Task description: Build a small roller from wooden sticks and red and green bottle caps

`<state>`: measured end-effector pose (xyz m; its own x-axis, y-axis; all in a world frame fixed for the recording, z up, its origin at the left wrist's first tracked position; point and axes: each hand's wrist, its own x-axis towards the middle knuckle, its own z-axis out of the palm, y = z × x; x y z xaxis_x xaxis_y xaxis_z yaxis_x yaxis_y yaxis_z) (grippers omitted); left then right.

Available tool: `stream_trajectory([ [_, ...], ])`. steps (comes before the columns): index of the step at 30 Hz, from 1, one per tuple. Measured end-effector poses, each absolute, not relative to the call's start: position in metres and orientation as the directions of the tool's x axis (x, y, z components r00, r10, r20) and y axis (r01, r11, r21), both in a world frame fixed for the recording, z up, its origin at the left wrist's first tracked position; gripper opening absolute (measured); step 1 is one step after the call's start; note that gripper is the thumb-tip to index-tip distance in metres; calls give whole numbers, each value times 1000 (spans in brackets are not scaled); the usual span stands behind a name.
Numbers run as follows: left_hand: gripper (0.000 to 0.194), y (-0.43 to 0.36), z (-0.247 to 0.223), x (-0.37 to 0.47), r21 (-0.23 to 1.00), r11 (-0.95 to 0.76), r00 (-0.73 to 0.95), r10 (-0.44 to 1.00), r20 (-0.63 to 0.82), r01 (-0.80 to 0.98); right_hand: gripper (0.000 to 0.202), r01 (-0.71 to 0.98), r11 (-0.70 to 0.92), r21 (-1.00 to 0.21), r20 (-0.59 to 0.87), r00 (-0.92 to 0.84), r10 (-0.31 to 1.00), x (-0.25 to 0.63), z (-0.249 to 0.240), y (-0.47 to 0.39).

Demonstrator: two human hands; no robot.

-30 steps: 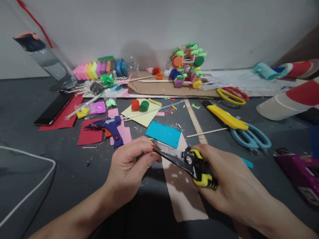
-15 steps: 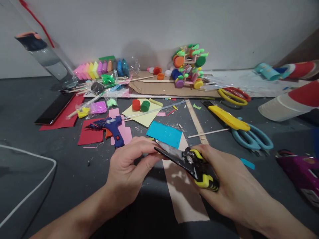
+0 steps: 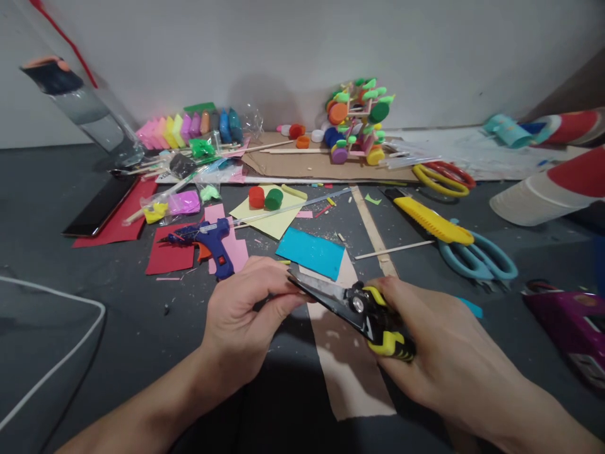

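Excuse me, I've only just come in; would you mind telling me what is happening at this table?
Someone's right hand grips black-and-yellow shears above the grey table. The left hand is pinched at the blade tips; whether it holds anything there is hidden. Beyond the hands lie a blue sheet and, to its left, a glue gun on red paper and pink paper.

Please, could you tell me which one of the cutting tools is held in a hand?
The shears with black-and-yellow handles, gripped in the right hand. The blue-handled scissors and the yellow utility knife lie unheld.
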<state>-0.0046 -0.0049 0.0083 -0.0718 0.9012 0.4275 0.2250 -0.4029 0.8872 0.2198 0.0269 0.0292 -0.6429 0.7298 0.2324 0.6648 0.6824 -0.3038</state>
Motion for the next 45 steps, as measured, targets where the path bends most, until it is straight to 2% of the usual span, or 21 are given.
stream_trajectory([
  [2,16,-5,9,-4,882,-422,-86,891,447,210,8,662,682,-311,249,-635,731,220,28,28],
  [8,18,-5,14,-3,898,-408,-50,906,421,163,12,659,601,-452,196,-584,788,223,25,30],
  [15,18,-5,14,-5,885,-417,14,906,424,206,24,632,658,-410,194,-644,740,220,29,28],
  [21,24,-3,15,-7,903,-389,53,921,386,181,22,641,678,-360,197,-658,727,222,29,31],
  [27,28,-3,18,-10,966,-240,155,962,223,100,9,647,690,-324,227,-655,721,228,26,31],
  [33,26,-6,13,-14,983,-10,194,980,46,-181,14,645,593,-482,112,-626,772,230,26,31],
  [36,29,-4,10,-15,971,42,240,971,16,-237,18,631,609,-480,91,-655,750,228,27,32],
  [45,29,-4,2,-21,959,111,336,942,-18,-260,17,614,667,-422,134,-685,716,225,30,32],
])
